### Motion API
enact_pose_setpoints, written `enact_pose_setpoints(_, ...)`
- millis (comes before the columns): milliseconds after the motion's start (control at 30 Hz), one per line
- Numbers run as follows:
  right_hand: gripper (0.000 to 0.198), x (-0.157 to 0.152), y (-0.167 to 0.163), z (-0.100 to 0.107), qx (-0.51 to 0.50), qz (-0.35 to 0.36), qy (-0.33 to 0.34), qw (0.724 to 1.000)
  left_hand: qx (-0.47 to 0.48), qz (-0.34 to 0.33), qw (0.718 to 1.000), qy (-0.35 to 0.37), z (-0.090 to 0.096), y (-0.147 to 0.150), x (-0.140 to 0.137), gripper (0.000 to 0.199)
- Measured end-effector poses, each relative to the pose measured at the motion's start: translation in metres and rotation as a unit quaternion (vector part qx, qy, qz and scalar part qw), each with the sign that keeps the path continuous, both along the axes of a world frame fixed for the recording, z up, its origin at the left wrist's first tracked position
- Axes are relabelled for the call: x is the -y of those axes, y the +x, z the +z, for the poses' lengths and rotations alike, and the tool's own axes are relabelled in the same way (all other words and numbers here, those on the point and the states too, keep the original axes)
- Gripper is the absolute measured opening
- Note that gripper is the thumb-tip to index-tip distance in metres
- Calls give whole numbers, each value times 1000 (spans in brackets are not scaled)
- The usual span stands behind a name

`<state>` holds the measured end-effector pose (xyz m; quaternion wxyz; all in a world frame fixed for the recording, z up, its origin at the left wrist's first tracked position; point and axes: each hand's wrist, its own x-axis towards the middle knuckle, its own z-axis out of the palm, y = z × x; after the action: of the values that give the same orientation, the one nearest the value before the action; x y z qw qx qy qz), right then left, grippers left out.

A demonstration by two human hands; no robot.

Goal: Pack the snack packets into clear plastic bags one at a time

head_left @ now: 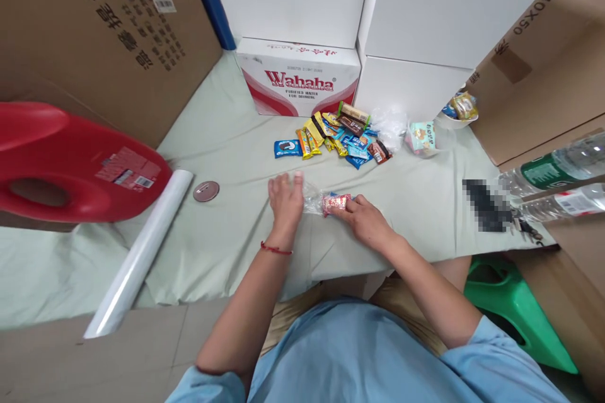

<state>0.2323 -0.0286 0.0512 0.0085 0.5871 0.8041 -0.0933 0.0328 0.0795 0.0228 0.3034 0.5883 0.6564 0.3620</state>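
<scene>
A crumpled clear plastic bag [312, 199] lies on the cloth between my two hands. My left hand [286, 203], with a red string at the wrist, grips the bag's left end; its fingertips are partly hidden. At the bag's right end, a small red snack packet [334, 203] is pinched by my right hand [367, 220]. A bit of blue wrapper shows behind that packet. I cannot tell whether the packet is fully inside the bag. Beyond my hands lies a pile of wrapped snacks [343, 135] in yellow, blue and brown.
Behind the pile stands a Wahaha water carton [300, 85]. More thin bags [390, 126] and a bowl of snacks [460, 110] are at right, near plastic bottles [560, 167]. At left are a round brown lid [207, 191], a white roll [142, 252] and a red jug [89, 164].
</scene>
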Motion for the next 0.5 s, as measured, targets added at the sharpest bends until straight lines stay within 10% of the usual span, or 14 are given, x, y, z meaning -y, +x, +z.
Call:
enact_pose_setpoints(267,51,-1,-2,0,-43,-10,7,999,-21,-131,990,44,9,2,28,7)
enact_pose_setpoints(500,30,15,11,-11,-179,9,27,983,4,-308,941,138,15,43,71,22)
